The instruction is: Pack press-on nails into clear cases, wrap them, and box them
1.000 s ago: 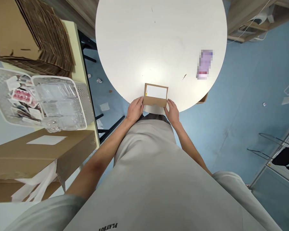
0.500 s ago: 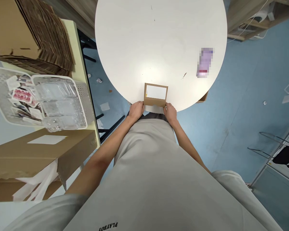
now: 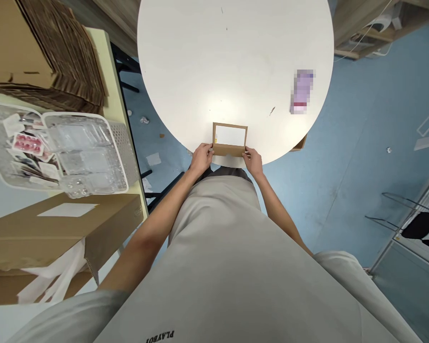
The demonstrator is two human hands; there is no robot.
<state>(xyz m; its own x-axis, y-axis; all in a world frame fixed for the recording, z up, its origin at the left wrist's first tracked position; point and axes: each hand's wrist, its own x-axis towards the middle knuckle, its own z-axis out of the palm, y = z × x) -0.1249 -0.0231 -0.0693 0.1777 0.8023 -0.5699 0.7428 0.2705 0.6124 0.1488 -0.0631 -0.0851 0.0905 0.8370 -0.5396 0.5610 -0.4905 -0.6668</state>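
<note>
A small brown cardboard box [image 3: 229,151] lies at the near edge of the round white table [image 3: 214,57], a white label [image 3: 230,136] on its upper face. At its left near corner, my left hand [image 3: 201,158] grips the side with bent fingers. My right hand [image 3: 253,161] holds the opposite near corner between thumb and fingers. The underside of the box and whatever is inside it are hidden.
A blurred purple package [image 3: 302,91] lies on the table's right. On the left side table stand plastic baskets of clear trays [image 3: 87,136] and small packs [image 3: 27,144], stacked flat cardboard [image 3: 76,57] and a large carton [image 3: 110,224].
My fingers have shifted slightly upward along the box's two near corners and are less tightly curled. The box stays nearly in place; the whole view has drifted a little.
</note>
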